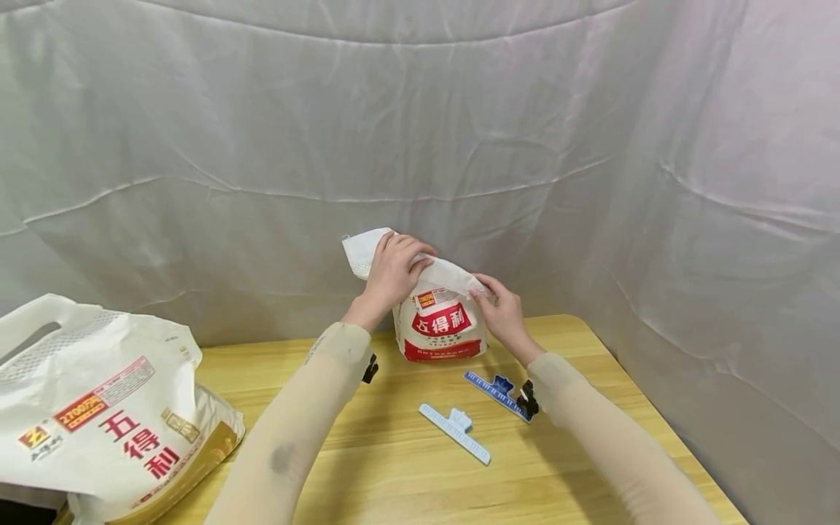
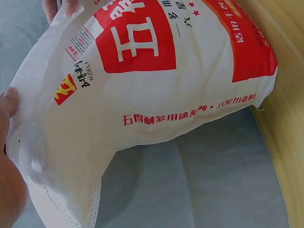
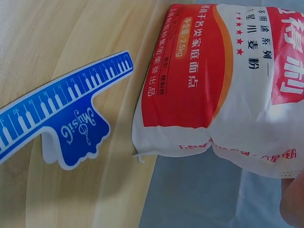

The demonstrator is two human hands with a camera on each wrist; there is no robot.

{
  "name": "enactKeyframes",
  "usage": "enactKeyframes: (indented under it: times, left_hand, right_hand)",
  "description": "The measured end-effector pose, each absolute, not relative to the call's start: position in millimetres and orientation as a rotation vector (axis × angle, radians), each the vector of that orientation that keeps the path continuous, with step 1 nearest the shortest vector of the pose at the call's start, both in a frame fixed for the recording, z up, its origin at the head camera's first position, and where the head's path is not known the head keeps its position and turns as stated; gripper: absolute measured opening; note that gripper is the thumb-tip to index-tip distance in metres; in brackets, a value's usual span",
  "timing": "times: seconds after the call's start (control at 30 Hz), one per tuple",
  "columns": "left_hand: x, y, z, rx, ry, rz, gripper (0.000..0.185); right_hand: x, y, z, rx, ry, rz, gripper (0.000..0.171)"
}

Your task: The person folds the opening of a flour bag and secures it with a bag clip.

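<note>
A white and red flour bag (image 1: 441, 321) stands upright at the back of the table, its white top (image 1: 449, 275) folded over toward the front. My left hand (image 1: 394, 270) grips that top left of its middle, and a loose white end sticks out to the left beyond the fingers. At the fold's right end, my right hand (image 1: 502, 312) pinches the edge between thumb and fingers. In the left wrist view the bag's side (image 2: 156, 107) shows, but most of the left hand (image 2: 10, 171) is cut off. The right wrist view shows only a bit of the right hand (image 3: 292, 202).
A dark blue clip (image 1: 488, 387) with a piano-key pattern lies below the right wrist, and a light blue clip (image 1: 454, 433) lies nearer the front. A larger white flour bag (image 1: 125, 408) leans at the left. Grey cloth (image 1: 420, 124) hangs behind the wooden table (image 1: 387, 474).
</note>
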State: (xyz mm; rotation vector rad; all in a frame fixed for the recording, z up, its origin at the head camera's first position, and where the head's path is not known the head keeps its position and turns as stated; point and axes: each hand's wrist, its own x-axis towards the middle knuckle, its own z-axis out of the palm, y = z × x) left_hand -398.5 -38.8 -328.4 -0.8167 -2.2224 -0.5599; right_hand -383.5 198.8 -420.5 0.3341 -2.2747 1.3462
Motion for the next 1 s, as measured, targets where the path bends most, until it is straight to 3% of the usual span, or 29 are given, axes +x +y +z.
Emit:
enactKeyframes:
  times: [1.0]
  left_hand:
    - [-403.8,-30.1,-329.7,-0.672,-2.285,-0.681,0.011]
  right_hand:
    - [-387.1,206.6,-413.4,0.240,-2.251,1.534,0.031]
